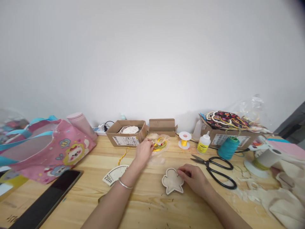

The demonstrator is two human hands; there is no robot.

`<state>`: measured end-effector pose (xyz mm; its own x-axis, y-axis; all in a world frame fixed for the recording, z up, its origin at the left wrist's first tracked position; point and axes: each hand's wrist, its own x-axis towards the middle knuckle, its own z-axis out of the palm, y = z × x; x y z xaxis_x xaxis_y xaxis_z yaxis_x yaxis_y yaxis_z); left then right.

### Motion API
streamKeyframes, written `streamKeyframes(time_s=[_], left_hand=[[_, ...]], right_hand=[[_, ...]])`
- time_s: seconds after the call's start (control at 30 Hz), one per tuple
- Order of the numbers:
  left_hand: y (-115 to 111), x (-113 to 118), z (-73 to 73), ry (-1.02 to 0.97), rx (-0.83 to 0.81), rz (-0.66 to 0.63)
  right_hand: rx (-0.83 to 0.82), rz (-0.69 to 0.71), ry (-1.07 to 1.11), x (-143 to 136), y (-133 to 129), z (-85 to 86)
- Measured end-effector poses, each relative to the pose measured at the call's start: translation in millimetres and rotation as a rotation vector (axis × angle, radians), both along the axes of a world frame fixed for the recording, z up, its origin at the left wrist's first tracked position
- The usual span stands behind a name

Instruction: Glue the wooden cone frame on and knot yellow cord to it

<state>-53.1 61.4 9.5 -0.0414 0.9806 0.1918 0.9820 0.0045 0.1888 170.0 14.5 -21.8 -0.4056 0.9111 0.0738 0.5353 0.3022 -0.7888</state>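
Observation:
My left hand (pixel 144 150), wearing a silver bangle, reaches to a clear plastic bag (pixel 164 142) of yellow and green cords. Its fingers are pinched at the bag's left side; what lies between them is too small to make out. Nearer to me, my right hand (pixel 194 178) grips the right edge of a flower-shaped wooden piece (pixel 173 182) with a raised rim, lying on the table. Partly behind my left forearm is a fan-shaped wooden piece (pixel 115 173) with cut-out lettering and a yellow cord (pixel 122 156) at its top.
Black scissors (pixel 209 163) lie right of my right hand. Behind them stand a glue bottle (pixel 203 143), a yellow thread spool (pixel 184 140) and a teal thread cone (pixel 228 148). Cardboard boxes (pixel 126 140) line the wall. A pink bag (pixel 59 149) and a black phone (pixel 51 197) are left.

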Motion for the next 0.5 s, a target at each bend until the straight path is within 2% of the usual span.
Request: streamKeyframes(time_s=[0.1, 0.3, 0.4, 0.5], left_hand=[[-6.9, -3.7, 4.6, -0.010, 0.060, -0.006], [-9.4, -13.5, 28.6, -0.043, 0.206, 0.073], [-5.1, -15.9, 42.5, -0.276, 0.281, 0.099], [0.0, -15.4, 62.4, -0.737, 0.289, -0.023]], right_hand=[[0.032, 0.014, -0.011, 0.2, 0.1, -0.4], [0.044, 0.020, -0.020, -0.1, 0.4, -1.0], [0.047, 0.020, -0.016, 0.5, -0.2, -0.8], [0.037, 0.018, 0.000, 1.0, -0.8, 0.1]])
